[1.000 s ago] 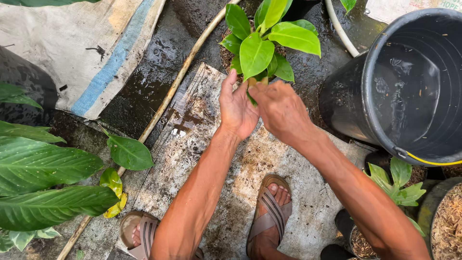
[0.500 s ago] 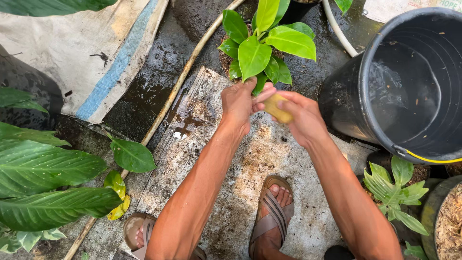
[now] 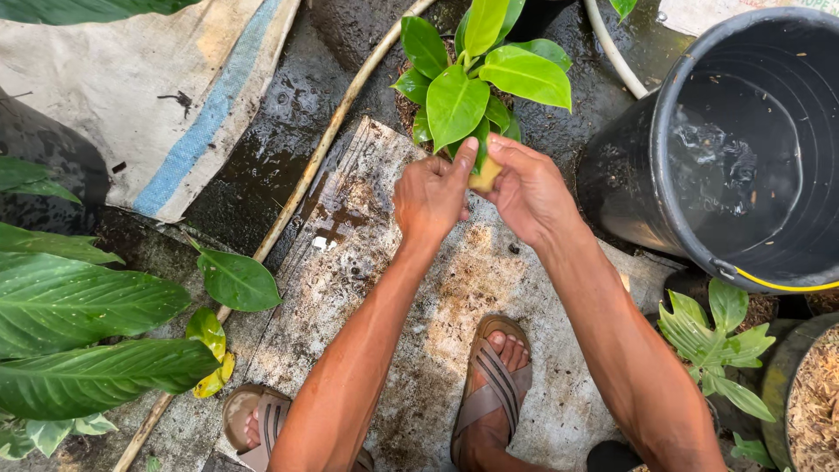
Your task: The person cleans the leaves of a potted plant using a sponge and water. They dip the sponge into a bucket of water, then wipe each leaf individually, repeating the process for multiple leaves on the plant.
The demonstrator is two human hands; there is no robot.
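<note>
Head view: left hand (image 3: 430, 197) and right hand (image 3: 529, 190) meet below the plant (image 3: 472, 79) — fingers curled, both pinching a yellow leaf (image 3: 485, 175) between them. Black bucket (image 3: 743, 149) stands just right; slab (image 3: 419, 306) lies beneath.

Bucket (image 3: 743, 149) right of plant (image 3: 472, 79)

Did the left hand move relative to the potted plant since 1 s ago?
Yes. The left hand has drawn slightly back from the potted plant toward the person, and now meets the right hand on a yellowish piece.
</note>
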